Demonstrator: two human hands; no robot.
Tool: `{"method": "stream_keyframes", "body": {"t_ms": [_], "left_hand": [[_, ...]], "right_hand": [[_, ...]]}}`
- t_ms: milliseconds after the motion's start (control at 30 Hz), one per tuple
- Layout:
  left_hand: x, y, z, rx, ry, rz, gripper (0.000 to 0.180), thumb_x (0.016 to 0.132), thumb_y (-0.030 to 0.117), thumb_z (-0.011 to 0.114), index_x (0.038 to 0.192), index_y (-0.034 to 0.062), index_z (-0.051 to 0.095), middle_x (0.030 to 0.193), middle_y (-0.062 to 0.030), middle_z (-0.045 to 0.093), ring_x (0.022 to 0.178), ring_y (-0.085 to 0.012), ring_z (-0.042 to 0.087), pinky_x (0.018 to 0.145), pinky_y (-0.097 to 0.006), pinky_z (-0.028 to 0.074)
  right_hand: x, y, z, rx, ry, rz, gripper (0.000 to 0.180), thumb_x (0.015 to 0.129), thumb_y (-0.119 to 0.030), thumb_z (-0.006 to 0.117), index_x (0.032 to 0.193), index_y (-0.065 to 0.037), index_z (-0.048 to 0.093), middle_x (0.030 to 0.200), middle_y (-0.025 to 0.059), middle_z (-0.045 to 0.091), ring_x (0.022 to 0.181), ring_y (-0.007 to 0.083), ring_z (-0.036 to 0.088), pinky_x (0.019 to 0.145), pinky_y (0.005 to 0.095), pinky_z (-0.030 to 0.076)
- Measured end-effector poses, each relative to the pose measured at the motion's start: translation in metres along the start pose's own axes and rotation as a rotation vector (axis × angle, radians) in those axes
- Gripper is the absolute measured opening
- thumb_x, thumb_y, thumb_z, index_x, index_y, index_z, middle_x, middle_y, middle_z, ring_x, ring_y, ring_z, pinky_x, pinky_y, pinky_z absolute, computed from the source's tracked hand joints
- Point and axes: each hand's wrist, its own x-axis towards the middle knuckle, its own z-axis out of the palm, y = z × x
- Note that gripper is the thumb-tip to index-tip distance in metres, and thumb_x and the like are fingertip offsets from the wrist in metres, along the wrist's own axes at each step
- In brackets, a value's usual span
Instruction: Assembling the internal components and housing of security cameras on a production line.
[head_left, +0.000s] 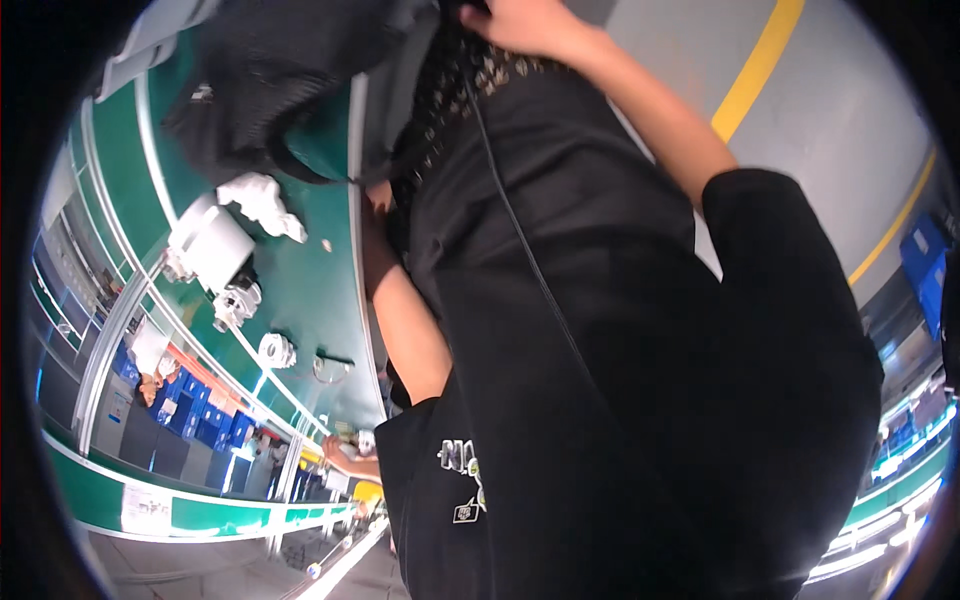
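My black shirt [620, 380] fills most of the view, with a thin black cable [520, 240] running down it. My right hand [520, 25] is at the top edge, fingers curled on a dark patterned fabric [455, 90] that hangs beside the green table [310, 270]. My left hand [378, 235] lies in shadow against the table's edge, just under that fabric. Its fingers are hidden. A bundle of black cloth [270, 90] lies on the table close to both hands.
On the green table lie a crumpled white cloth [265, 200], a white boxy device [210, 240] and small white round parts [277, 350]. Blue bins [200, 410] stand beyond. Another person's arm [350, 465] shows farther along. The grey floor has yellow lines [760, 60].
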Motion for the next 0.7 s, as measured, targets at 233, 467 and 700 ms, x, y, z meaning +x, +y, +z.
{"method": "stream_keyframes", "body": {"t_ms": [233,467,700], "left_hand": [[0.079,0.166,-0.105,-0.742,0.339,-0.492,0.029,0.085,0.011,0.059,0.11,-0.0037,0.059,0.1,-0.0143,0.064,0.088,-0.0258,0.059,0.076,-0.035,0.048],[-0.065,0.159,-0.134,-1.629,0.432,-0.717,0.047,0.084,-0.001,0.06,0.127,-0.0031,0.041,0.088,-0.0144,0.065,0.071,-0.0152,0.059,0.065,-0.026,0.049],[-0.102,0.189,-0.235,-1.212,0.547,-0.925,0.051,0.08,0.008,0.066,0.125,-0.0037,0.046,0.108,-0.0206,0.061,0.09,-0.0224,0.061,0.076,-0.031,0.048]], "right_hand": [[-0.025,-0.071,-0.037,0.36,0.087,-0.295,0.005,0.075,-0.004,0.056,0.078,-0.004,0.059,0.081,0.0138,0.058,0.077,0.0313,0.054,0.071,0.0408,0.046],[-0.047,-0.177,-0.005,0.578,-1.216,-0.628,0.033,0.089,-0.019,0.057,0.114,0.002,0.052,0.106,0.0176,0.057,0.099,0.0332,0.057,0.085,0.0393,0.047],[-0.048,-0.208,0.105,0.198,-1.787,-0.619,0.068,0.073,-0.035,0.076,0.12,0.002,0.045,0.109,0.0214,0.058,0.1,0.0358,0.057,0.089,0.0379,0.045]]}}
